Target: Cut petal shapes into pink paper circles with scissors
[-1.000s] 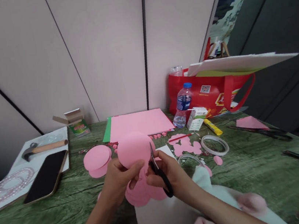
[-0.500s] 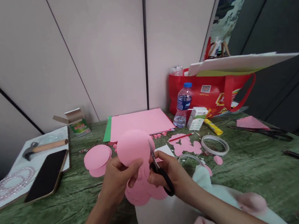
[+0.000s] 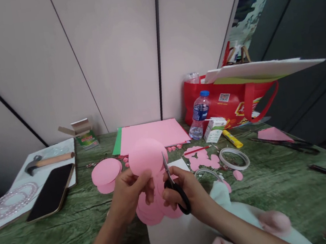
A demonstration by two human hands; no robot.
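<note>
Between thumb and fingers, my left hand [image 3: 133,191] pinches a round pink paper disc [image 3: 146,156] by its lower edge, held up above the table. My right hand [image 3: 184,187] grips small black-handled scissors [image 3: 179,194], fingers in the loops. Their blades point upward at the disc's right edge; whether they are closed on the paper I cannot tell. Below both hands lies a pile of pink paper circles [image 3: 151,214], partly covered by my fingers. More pink circles [image 3: 106,172] are stacked to the left of my left hand.
At the back are pink paper sheets [image 3: 152,133], a water bottle [image 3: 200,114] and a red bag [image 3: 217,102]. Tape rolls [image 3: 235,158], a glue stick [image 3: 232,138] and pink scalloped cutouts [image 3: 203,160] lie on the right. A phone [image 3: 51,192] and hammer [image 3: 48,160] lie left.
The pink disc has shifted slightly up and turned in my left hand, whose thumb has moved. My right hand and the scissors stay nearly in place.
</note>
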